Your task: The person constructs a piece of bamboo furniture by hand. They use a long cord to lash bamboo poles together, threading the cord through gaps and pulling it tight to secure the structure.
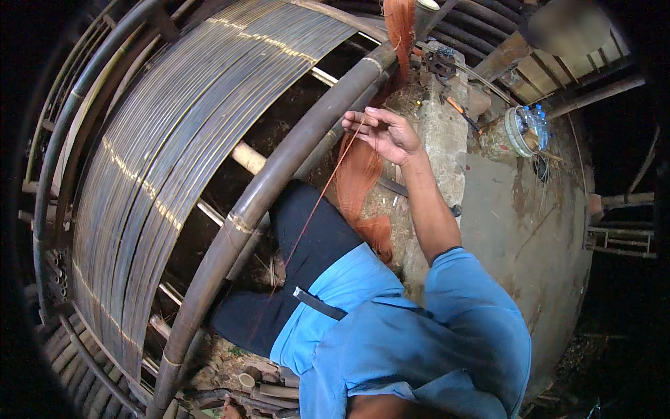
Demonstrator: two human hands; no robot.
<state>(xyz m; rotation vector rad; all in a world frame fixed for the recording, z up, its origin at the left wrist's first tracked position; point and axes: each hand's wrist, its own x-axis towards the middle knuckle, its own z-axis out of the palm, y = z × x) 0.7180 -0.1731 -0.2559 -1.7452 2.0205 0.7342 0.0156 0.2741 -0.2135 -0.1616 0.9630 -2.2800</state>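
The right hand (382, 134) pinches a reddish string (324, 192), thick pole (279, 171) looming just left of it, orange fibres (359, 183) below, bucket (504, 137) well right!

Slats (167, 133) left of pole (279, 172), strand (340, 167) right

shirt (419, 342): blue | sleeve (474, 286): short, blue | trousers (317, 230): dark | strap (319, 304): black, flat | right hand (387, 136): bare

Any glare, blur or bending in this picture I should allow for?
Head view: pale sheen on the slatted mat; the bamboo pole looks bowed, likely fisheye distortion. Head view: right hand fairly sharp, but the reddish strand fades against dark trousers. Head view: corners black, blurred oval patch upper right.
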